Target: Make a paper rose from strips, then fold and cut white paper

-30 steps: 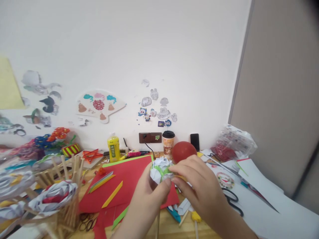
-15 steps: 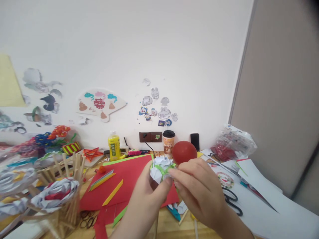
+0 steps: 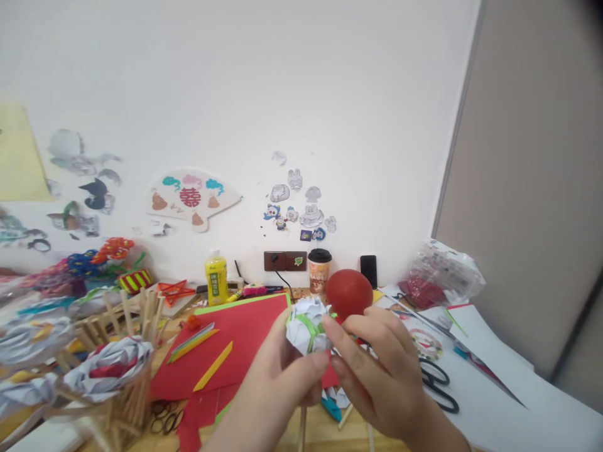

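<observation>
A white paper flower with green paper strips is gripped by my left hand, which wraps around its lower side. A wooden stick shows below that hand, under the flower. My right hand is closed in at the flower's right side, its index fingertip on the folds next to the green strip and its thumb low and partly hidden. Beneath and behind the hands lie red paper sheets, a yellow paper strip and white and blue paper scraps.
At left, white paper flowers stand on sticks above a clear holder. Along the wall are a yellow bottle, a lidded cup, a red balloon and a phone. Black-handled scissors lie on white paper at right.
The flower has turned in my left hand, showing its folds and green strip more openly. My right fingers have shifted from a pinch at its front to its right side.
</observation>
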`<action>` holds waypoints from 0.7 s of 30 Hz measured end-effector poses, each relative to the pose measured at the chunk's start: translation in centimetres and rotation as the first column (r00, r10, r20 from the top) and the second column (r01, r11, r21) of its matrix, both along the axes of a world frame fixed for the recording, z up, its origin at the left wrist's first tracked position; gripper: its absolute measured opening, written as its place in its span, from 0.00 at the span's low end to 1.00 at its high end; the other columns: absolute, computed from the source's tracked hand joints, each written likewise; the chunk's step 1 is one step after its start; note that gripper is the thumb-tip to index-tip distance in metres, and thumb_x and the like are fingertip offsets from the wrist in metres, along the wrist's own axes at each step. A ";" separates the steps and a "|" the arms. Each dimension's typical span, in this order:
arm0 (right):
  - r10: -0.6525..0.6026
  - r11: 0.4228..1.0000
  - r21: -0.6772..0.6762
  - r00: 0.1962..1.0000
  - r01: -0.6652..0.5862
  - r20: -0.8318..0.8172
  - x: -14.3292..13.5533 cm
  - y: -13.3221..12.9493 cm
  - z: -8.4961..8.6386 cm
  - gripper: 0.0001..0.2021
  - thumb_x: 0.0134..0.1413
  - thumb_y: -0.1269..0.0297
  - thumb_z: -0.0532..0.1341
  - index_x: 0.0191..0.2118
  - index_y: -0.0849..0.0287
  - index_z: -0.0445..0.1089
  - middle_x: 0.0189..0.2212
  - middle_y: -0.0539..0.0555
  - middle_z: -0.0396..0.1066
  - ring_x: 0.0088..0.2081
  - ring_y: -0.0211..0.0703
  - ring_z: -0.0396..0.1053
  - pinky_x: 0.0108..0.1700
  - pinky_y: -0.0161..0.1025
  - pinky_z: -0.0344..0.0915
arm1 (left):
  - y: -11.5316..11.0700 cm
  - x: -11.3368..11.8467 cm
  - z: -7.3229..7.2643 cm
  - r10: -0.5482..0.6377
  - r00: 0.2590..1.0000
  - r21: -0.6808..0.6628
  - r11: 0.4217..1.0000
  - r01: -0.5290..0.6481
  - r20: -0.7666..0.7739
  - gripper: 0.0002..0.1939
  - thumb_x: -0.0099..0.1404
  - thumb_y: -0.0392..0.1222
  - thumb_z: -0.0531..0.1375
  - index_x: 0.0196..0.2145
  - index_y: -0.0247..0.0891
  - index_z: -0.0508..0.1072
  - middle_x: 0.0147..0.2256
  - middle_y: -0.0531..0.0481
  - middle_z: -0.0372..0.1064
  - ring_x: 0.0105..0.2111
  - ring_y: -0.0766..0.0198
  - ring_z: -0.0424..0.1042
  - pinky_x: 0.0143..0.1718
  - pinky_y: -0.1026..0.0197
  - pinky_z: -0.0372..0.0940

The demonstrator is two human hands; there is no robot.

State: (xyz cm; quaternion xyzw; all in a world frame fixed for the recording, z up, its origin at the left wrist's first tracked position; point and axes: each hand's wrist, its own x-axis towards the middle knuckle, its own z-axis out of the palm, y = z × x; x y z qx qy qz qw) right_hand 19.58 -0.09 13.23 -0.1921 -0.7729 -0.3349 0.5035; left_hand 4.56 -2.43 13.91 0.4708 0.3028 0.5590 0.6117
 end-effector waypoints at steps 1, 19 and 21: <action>-0.032 0.999 0.023 0.999 0.032 0.003 0.0 0.0 -0.1 0.17 0.56 0.71 0.52 0.51 0.65 0.65 0.34 0.57 0.66 0.37 0.45 0.62 0.43 0.45 0.61 | 0.1 -0.1 -0.2 -0.052 0.998 -0.019 0.998 0.052 0.024 0.15 0.48 0.44 0.66 0.33 0.39 0.68 0.18 0.59 0.58 0.17 0.73 0.55 0.18 0.69 0.50; 0.058 0.998 0.007 0.990 -0.058 -0.128 -0.4 -0.1 0.2 0.10 0.58 0.72 0.53 0.44 0.61 0.69 0.25 0.51 0.66 0.29 0.39 0.64 0.37 0.41 0.64 | 0.0 0.6 -0.1 -0.032 0.999 0.020 0.999 0.031 0.032 0.17 0.52 0.52 0.64 0.32 0.38 0.65 0.20 0.59 0.55 0.19 0.74 0.51 0.19 0.69 0.47; 0.056 0.998 0.016 0.989 -0.054 -0.136 -0.5 -0.3 0.5 0.08 0.58 0.72 0.55 0.41 0.61 0.70 0.23 0.50 0.67 0.27 0.38 0.64 0.35 0.40 0.64 | -0.1 0.6 0.1 0.000 1.000 0.019 1.000 0.000 0.011 0.16 0.53 0.51 0.62 0.32 0.38 0.65 0.20 0.59 0.54 0.19 0.74 0.50 0.19 0.69 0.47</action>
